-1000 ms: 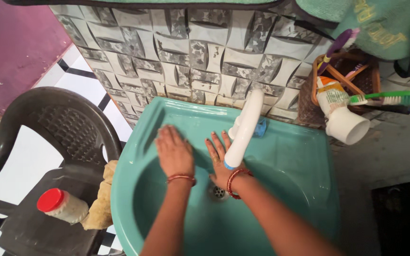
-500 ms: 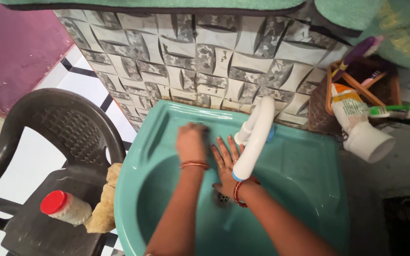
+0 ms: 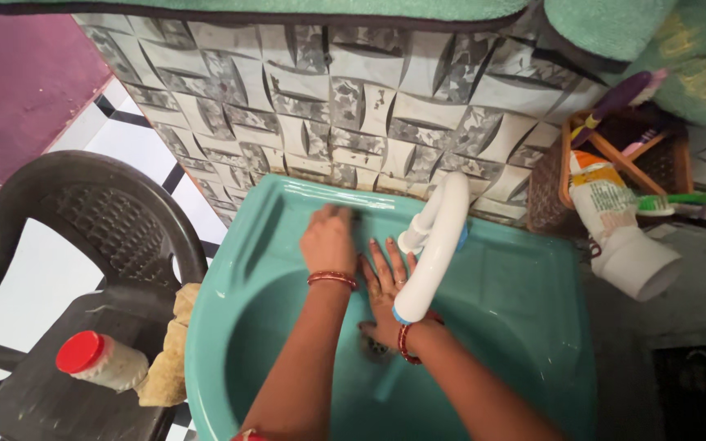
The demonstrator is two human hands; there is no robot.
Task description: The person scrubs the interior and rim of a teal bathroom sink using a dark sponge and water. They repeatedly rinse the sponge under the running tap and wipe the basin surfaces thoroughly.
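A teal wash basin (image 3: 524, 278) is fixed below a grey patterned tile wall (image 3: 287, 98). A white curved tap (image 3: 438, 237) arches over the bowl. My left hand (image 3: 328, 238) is curled down on the basin's back ledge, left of the tap. A small dark thing shows at its fingertips, and I cannot tell what it is. My right hand (image 3: 384, 282) lies flat with fingers spread on the bowl's inner wall, partly under the tap's spout. The drain (image 3: 376, 349) sits just below that wrist. Both wrists carry red bangles.
A dark plastic chair (image 3: 83, 220) stands left of the basin, holding a red-capped white bottle (image 3: 104, 363) and a yellowish cloth (image 3: 169, 359). At right, a brown basket (image 3: 663, 155) holds brushes; a tube (image 3: 618, 224) and a green toothbrush (image 3: 696, 204) stick out. Green towels (image 3: 614, 24) hang above.
My left hand has slid up from the bowl onto the back ledge. My right hand has stayed spread under the tap. The view has moved closer.
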